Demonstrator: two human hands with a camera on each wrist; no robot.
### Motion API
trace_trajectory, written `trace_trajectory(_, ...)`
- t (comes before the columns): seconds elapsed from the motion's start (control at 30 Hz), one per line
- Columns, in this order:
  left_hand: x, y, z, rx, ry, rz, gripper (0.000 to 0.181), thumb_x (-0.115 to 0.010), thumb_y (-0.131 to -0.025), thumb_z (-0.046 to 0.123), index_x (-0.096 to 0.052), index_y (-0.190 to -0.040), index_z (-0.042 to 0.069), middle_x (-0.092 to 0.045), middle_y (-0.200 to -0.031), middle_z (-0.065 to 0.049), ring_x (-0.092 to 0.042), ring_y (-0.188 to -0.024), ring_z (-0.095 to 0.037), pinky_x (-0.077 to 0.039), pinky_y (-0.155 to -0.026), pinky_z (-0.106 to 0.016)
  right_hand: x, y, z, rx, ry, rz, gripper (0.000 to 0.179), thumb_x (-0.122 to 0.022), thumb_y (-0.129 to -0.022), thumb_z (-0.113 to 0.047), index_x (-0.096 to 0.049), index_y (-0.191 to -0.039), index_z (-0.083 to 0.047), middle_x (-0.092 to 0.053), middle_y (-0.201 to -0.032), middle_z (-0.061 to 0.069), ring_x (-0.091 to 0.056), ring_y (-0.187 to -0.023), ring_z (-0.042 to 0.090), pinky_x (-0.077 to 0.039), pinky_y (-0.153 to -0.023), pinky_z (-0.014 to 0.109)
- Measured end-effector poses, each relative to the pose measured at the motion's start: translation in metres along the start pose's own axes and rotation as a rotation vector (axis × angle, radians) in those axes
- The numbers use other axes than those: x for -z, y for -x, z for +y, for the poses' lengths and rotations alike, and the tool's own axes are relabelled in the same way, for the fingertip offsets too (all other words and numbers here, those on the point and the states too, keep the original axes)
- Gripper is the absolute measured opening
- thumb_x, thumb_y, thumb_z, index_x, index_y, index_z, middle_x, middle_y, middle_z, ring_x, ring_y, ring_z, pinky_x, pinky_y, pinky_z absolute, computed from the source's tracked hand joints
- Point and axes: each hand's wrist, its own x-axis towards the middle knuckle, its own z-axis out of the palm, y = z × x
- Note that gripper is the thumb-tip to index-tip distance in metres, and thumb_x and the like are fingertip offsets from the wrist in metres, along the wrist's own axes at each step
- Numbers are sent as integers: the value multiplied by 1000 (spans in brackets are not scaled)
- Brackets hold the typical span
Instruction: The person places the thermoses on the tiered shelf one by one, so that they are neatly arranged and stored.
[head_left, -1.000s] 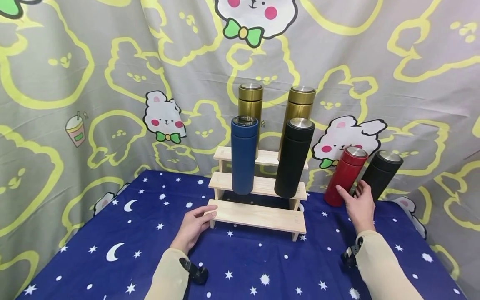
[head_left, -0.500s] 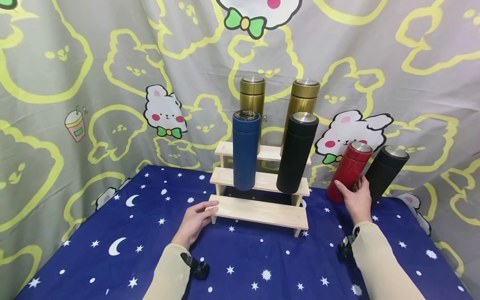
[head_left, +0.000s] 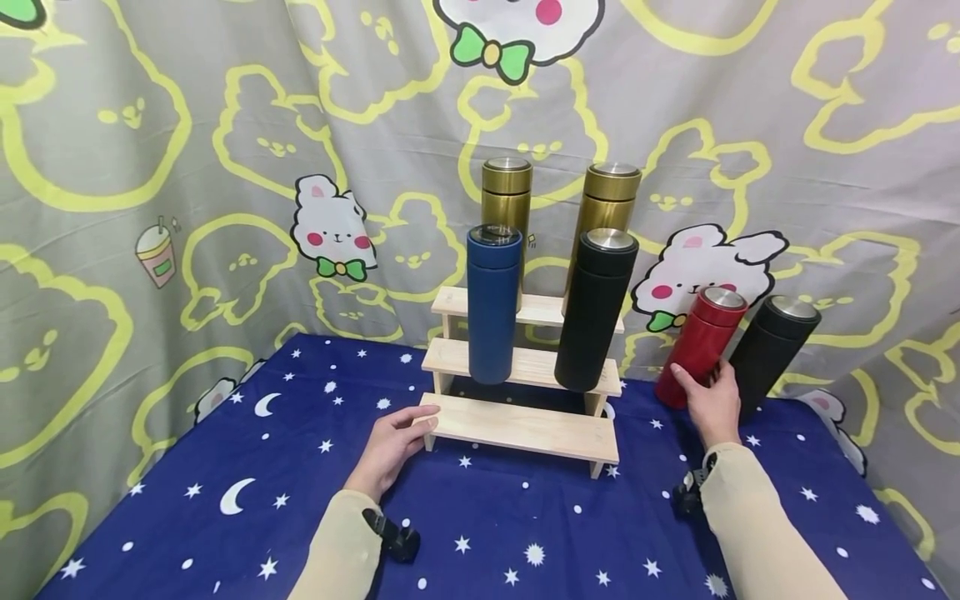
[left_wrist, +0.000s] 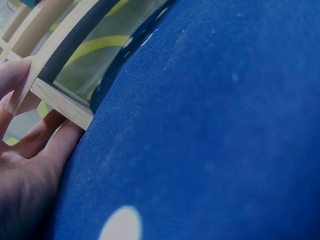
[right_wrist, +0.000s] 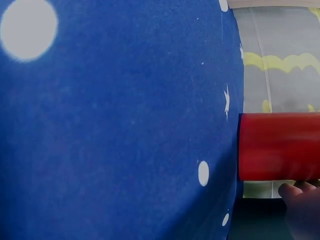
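Note:
A three-tier wooden step shelf (head_left: 517, 427) stands mid-table. My left hand (head_left: 390, 446) holds the left end of its lowest board; in the left wrist view, fingers lie above and below the board end (left_wrist: 30, 80). At the right, my right hand (head_left: 714, 408) grips the lower half of a red thermos flask (head_left: 697, 346), thumb on its front and fingers on its right side. The right wrist view shows the flask's base (right_wrist: 280, 145) at the table, with fingertips at its side. Close to the right of it stands a black thermos flask (head_left: 772, 350), partly covered by the hand.
On the middle tier stand a blue flask (head_left: 491, 317) and another black flask (head_left: 596, 321). Two gold flasks, left (head_left: 506, 196) and right (head_left: 611, 200), stand on the top tier behind them. A patterned curtain (head_left: 247, 167) backs the star-printed blue tablecloth (head_left: 300, 517).
The head view has shifted slightly. My right hand has moved a little left, closer around the red thermos flask. My left hand stays on the shelf's lowest board.

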Motion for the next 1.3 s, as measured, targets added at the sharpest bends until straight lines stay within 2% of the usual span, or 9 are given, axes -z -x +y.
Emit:
trace_trajectory(0.4,1,1,-1,-5,-6,-1,31,-75,-88,12,-71,-117,1,-55,-135,-16,-60,-109,-22,-48,-95,-42,0,0,1,-16,90,31,81,-65,-94,-38,-24,-152,1,-36,-150,25,-39,-134,39,-32,-109,50)
trace_trajectory(0.7,0,0,-2,-11,5,-10,31,-75,-88,11,-71,-116,0,-55,-135,-16,-60,-109,-23,-49,-94,-40,4,-1,-3,12,85,43,75,-69,-93,-32,-31,-148,3,-45,-143,26,-46,-129,37,-38,-105,50)
trace_trajectory(1.03,3,0,0,-4,-16,10,31,-76,-87,12,-72,-115,1,-56,-134,-15,-61,-108,-23,-49,-94,-40,10,6,-9,45,166,-28,84,-68,-92,-41,-27,-150,5,-43,-141,31,-46,-127,44,-39,-102,55)
trace_trajectory(1.2,0,2,-1,-11,-2,-13,32,-75,-88,12,-70,-117,-1,-55,-134,-17,-62,-107,-22,-49,-95,-41,15,11,-10,80,196,-45,81,-68,-93,-37,-28,-149,6,-45,-139,32,-47,-124,44,-40,-100,56)
trace_trajectory(1.3,1,2,0,-13,3,-2,32,-75,-88,11,-70,-117,-1,-55,-134,-17,-62,-106,-22,-49,-94,-41,17,13,-15,100,198,-72,81,-67,-94,-37,-27,-149,7,-44,-139,33,-47,-124,45,-41,-99,57)
